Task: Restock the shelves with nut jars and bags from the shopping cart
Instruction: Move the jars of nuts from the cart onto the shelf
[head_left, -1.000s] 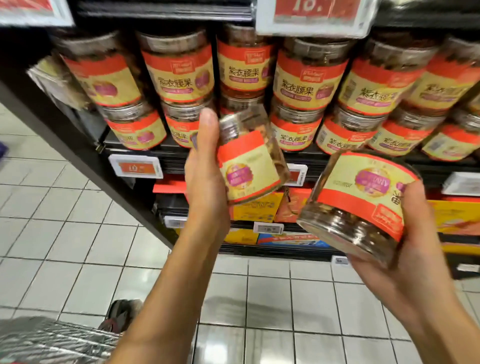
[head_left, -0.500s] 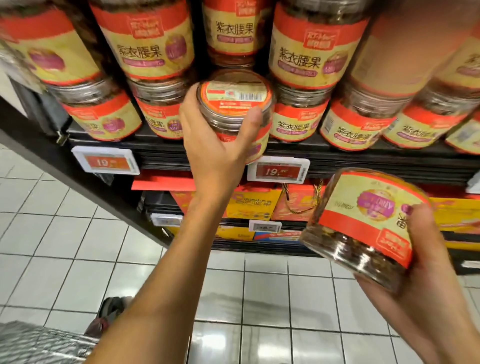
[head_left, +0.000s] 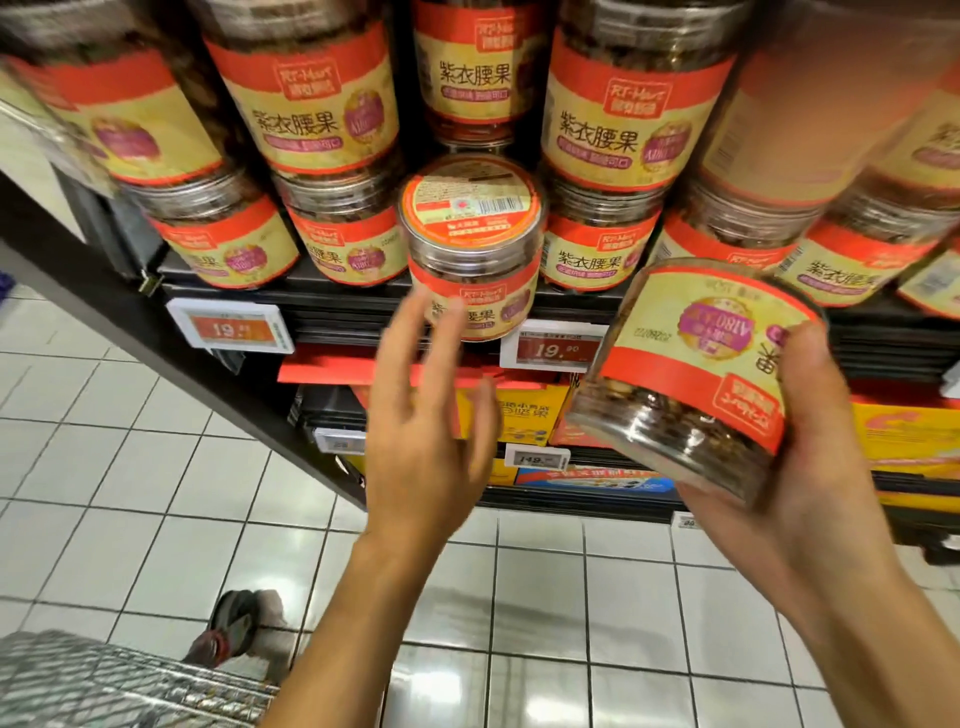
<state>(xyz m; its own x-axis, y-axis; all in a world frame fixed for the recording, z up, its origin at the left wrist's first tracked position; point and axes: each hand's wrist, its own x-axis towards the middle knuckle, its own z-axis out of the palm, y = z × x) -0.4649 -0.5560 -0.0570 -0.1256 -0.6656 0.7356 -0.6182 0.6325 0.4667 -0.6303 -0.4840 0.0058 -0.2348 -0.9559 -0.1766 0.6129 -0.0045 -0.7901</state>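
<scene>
A clear nut jar (head_left: 474, 244) with a red and yellow label stands at the front edge of the dark shelf (head_left: 332, 306), lid towards me, among several like jars. My left hand (head_left: 423, 415) hovers just below and in front of it, fingers spread, blurred, holding nothing. My right hand (head_left: 810, 447) grips a second nut jar (head_left: 691, 374) from the right side. That jar is tilted and upside down, and it hangs in front of the shelf's edge at the right.
Two rows of stacked jars (head_left: 306, 98) fill the shelf. Price tags (head_left: 231, 327) hang on its front rail. Yellow boxes (head_left: 524, 415) lie on the lower shelf. The wire shopping cart (head_left: 104, 686) is at the bottom left, over white floor tiles (head_left: 130, 467).
My left hand has let go of the jar it put on the shelf and has drawn back and down, fingers opening. The right hand's jar has stayed roughly in place.
</scene>
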